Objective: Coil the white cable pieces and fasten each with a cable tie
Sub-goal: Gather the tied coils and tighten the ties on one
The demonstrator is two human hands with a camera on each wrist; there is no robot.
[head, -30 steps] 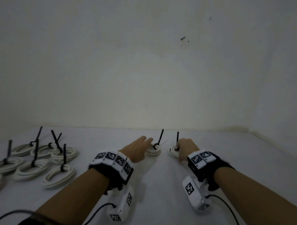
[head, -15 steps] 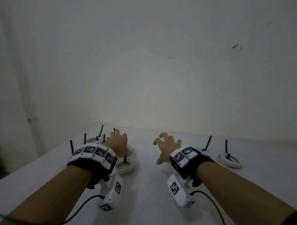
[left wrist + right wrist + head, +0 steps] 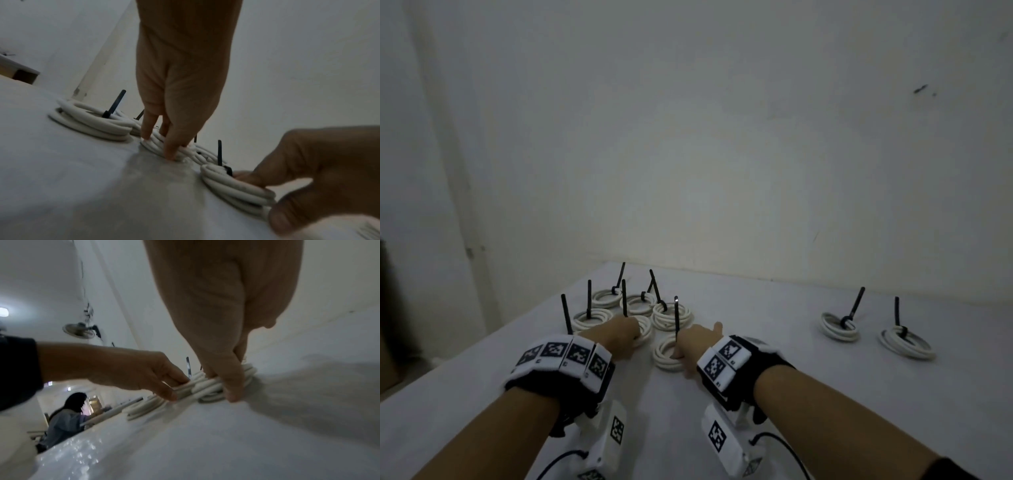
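Now both hands are on tied coils at the lower centre of the head view.
Left hand [image 3: 619,337] has its fingers [image 3: 171,146] curled onto a white coil [image 3: 160,146]; right hand [image 3: 697,341] pinches the nearest coil [image 3: 666,354] by its rim, beside its upright black tie [image 3: 676,313]. Best, I judge, to lift each straight up by the bundled turns, since neighbouring coils [image 3: 671,315] crowd close and their tie tails could snag. Two more coils [image 3: 840,325] lie well apart on the bench [image 3: 774,342] at right.

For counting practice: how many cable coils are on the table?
8 coils: four at back, one under the left hand, one under the right hand, two far right. Another may be hidden behind left wrist.
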